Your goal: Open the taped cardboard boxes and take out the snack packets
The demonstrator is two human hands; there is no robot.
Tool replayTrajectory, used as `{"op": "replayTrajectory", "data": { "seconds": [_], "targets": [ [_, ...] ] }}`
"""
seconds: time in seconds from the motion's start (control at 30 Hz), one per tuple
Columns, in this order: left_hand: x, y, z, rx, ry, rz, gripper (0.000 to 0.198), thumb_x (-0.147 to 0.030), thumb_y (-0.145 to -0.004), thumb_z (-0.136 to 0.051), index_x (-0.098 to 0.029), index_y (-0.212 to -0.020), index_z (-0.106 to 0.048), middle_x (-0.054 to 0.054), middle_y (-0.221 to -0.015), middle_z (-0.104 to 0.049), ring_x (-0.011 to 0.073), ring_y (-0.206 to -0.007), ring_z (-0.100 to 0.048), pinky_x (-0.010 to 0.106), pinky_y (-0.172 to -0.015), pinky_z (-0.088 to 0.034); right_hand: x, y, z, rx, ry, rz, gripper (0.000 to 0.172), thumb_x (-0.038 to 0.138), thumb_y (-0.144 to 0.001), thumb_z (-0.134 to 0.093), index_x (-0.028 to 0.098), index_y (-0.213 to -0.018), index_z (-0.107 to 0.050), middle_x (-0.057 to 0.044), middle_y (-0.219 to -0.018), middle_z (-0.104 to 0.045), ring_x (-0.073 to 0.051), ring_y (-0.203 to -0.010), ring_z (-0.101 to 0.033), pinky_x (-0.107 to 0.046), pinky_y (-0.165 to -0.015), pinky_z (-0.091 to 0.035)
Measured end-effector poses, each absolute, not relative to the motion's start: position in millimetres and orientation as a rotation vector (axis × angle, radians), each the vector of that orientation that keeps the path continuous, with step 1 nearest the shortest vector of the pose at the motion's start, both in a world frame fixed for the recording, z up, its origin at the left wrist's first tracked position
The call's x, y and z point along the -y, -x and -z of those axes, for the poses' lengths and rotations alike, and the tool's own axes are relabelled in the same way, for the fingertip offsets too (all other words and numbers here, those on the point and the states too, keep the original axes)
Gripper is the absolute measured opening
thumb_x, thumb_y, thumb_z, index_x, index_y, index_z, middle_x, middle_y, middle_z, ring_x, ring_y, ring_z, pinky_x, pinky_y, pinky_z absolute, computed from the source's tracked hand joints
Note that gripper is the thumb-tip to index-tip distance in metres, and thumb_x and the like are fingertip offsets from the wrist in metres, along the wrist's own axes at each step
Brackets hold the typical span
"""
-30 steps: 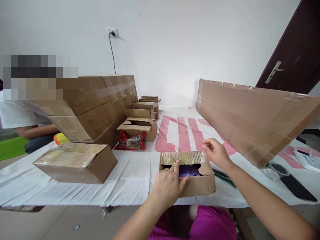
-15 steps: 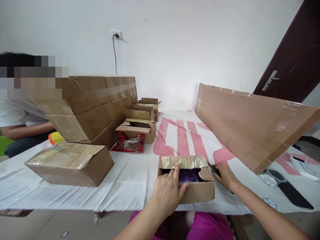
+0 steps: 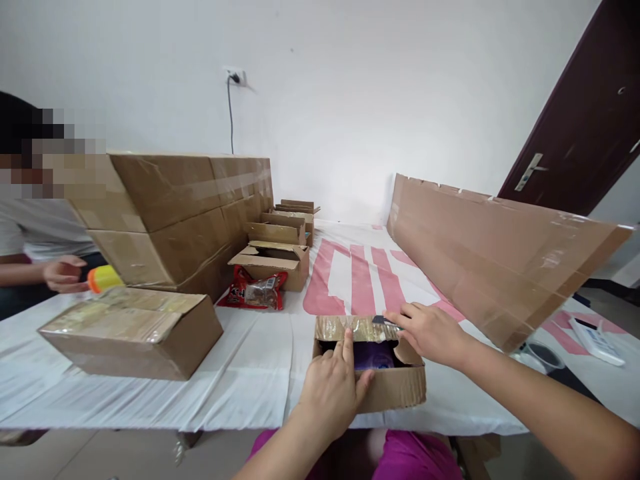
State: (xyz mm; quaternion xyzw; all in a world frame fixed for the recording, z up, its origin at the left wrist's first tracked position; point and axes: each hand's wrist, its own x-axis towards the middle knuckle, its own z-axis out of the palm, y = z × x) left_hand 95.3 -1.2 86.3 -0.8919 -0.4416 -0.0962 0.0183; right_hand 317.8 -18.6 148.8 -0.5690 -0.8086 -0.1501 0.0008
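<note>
A small cardboard box stands near the table's front edge, partly open, with something purple inside. My left hand lies on its left side, the index finger stretched onto the taped flap and the thumb on the front edge. My right hand is at the box's right rear corner, its fingers closed round a dark, thin tool whose flat end rests on the flap. What kind of tool it is cannot be made out.
A closed box sits at the left, beside a red snack packet and open boxes. Stacked cartons stand behind. A cardboard panel leans at the right near a tape roll. Another person's hand is far left.
My right hand has moved up and left with the dark tool, from beside the box onto its flap. My left hand stays on the box. The other person's hand has come into view near the yellow object.
</note>
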Motion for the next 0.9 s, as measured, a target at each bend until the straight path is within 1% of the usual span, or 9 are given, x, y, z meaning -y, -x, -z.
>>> {"op": "replayTrajectory", "data": {
  "seconds": [0.1,0.2,0.3,0.4,0.5,0.67,0.8,0.9],
  "targets": [
    [1.0,-95.0,-84.5,1.359,2.75,0.323,0.059,-0.041,-0.094,-0.043,-0.005,-0.141,-0.043,0.023,-0.125,-0.064,0.0284,-0.095,-0.069,0.038,-0.08,-0.053,8.3,-314.1,-149.7,2.56,1.837,0.535,0.044,0.017,-0.083,-0.062,0.026,-0.126,-0.058,-0.007,-0.094,-0.064,-0.022,-0.086,-0.062,-0.029,-0.066,-0.047],
    [0.3,-95.2,-83.8,1.36,2.723,0.359,0.058,-0.041,-0.094,-0.045,-0.007,-0.141,-0.044,0.021,-0.12,-0.066,0.0271,-0.093,-0.069,0.037,-0.079,-0.053,1.8,-318.5,-150.6,2.591,1.825,0.536,0.044,0.017,-0.084,-0.062,0.026,-0.126,-0.058,-0.006,-0.095,-0.064,-0.022,-0.086,-0.062,-0.029,-0.066,-0.047],
    [-1.4,-96.3,-85.3,1.366,2.728,0.363,0.059,-0.042,-0.093,-0.045,-0.005,-0.14,-0.045,0.021,-0.118,-0.067,0.027,-0.09,-0.069,0.037,-0.077,-0.053,-1.3,-324.6,-151.3,2.665,1.77,0.542,0.044,0.019,-0.085,-0.062,0.027,-0.128,-0.057,-0.005,-0.097,-0.064,-0.021,-0.087,-0.062,-0.029,-0.068,-0.047],
    [-3.3,-97.6,-87.5,1.373,2.743,0.333,0.059,-0.041,-0.094,-0.044,-0.003,-0.14,-0.044,0.022,-0.119,-0.066,0.0276,-0.092,-0.068,0.037,-0.076,-0.053,-2.5,-328.5,-152.1,2.736,1.714,0.533,0.045,0.02,-0.086,-0.061,0.027,-0.13,-0.055,-0.005,-0.096,-0.064,-0.02,-0.085,-0.062,-0.03,-0.067,-0.046],
    [-3.9,-98.1,-88.4,1.383,2.735,0.327,0.058,-0.041,-0.094,-0.045,-0.005,-0.14,-0.046,0.021,-0.118,-0.067,0.0275,-0.092,-0.068,0.037,-0.076,-0.053,-2.8,-330.1,-153.4,2.758,1.712,0.502,0.044,0.019,-0.086,-0.061,0.028,-0.128,-0.057,-0.004,-0.095,-0.065,-0.02,-0.082,-0.062,-0.029,-0.066,-0.045],
    [-2.0,-97.1,-86.9,1.362,2.713,0.308,0.057,-0.043,-0.094,-0.044,-0.006,-0.138,-0.049,0.02,-0.114,-0.069,0.0267,-0.088,-0.068,0.036,-0.074,-0.052,-3.3,-332.6,-154.7,2.731,1.693,0.376,0.041,0.021,-0.084,-0.063,0.029,-0.125,-0.06,-0.004,-0.093,-0.065,-0.019,-0.081,-0.062,-0.028,-0.065,-0.045],
    [-2.6,-96.9,-87.2,1.36,2.712,0.309,0.057,-0.043,-0.094,-0.043,-0.007,-0.138,-0.049,0.021,-0.116,-0.068,0.0266,-0.088,-0.068,0.036,-0.073,-0.051,-0.5,-332.4,-151.8,2.777,1.678,0.326,0.043,0.022,-0.085,-0.062,0.03,-0.128,-0.058,-0.003,-0.096,-0.066,-0.019,-0.084,-0.063,-0.029,-0.068,-0.046],
    [-4.0,-97.6,-89.0,1.373,2.74,0.294,0.059,-0.044,-0.094,-0.044,-0.005,-0.138,-0.047,0.021,-0.116,-0.068,0.0276,-0.09,-0.069,0.036,-0.075,-0.052,4.7,-331.2,-147.1,2.809,1.671,0.291,0.046,0.02,-0.085,-0.062,0.031,-0.129,-0.056,-0.003,-0.098,-0.066,-0.019,-0.084,-0.064,-0.029,-0.069,-0.046]
  ]
}}
